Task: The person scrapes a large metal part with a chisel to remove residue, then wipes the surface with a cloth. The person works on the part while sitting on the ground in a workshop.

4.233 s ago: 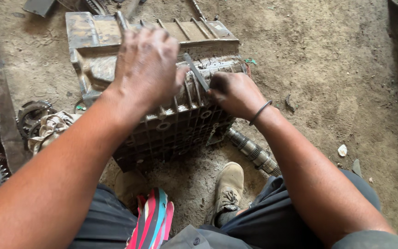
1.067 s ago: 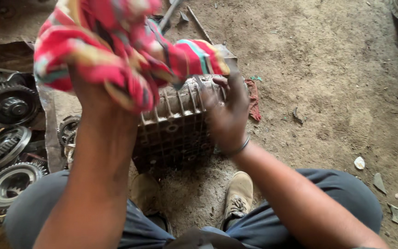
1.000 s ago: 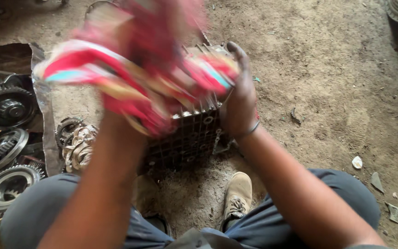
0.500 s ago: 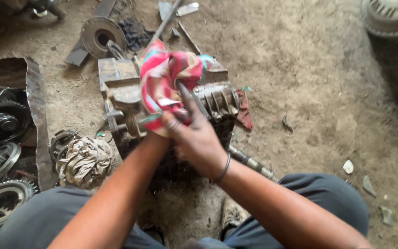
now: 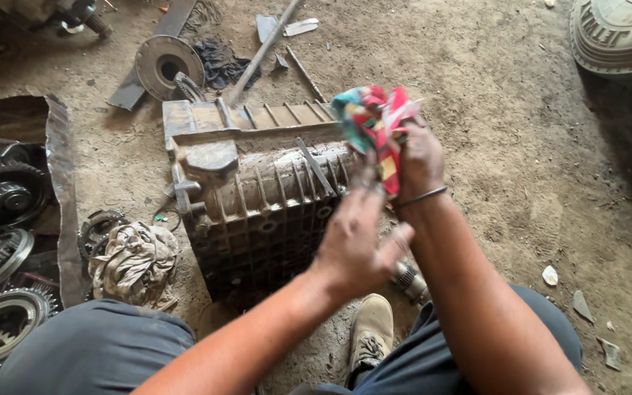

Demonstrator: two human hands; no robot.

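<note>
My right hand (image 5: 420,157) is shut on a bunched red, teal and yellow striped cloth (image 5: 369,117), held just beyond the right end of a grimy ribbed metal gearbox casing (image 5: 257,201) on the dirt floor. My left hand (image 5: 352,245) hovers in front of the casing's right side, fingers spread and holding nothing, its fingertips up against the cloth's lower edge. A thin flat metal tool (image 5: 314,164) lies slanted across the casing's ribs. A splined shaft end (image 5: 408,278) shows below my left hand.
Large gears (image 5: 1,194) and a metal sheet lie at the left, a dirty rag (image 5: 134,256) beside the casing. A round flange (image 5: 166,62), a dark cloth and a long rod (image 5: 261,51) lie behind. A tyre (image 5: 623,33) sits top right. My shoe (image 5: 371,333) is near.
The striped cloth has gone from over the casing's middle to its right end, bunched in my right hand. My left hand has let go of it and opened.
</note>
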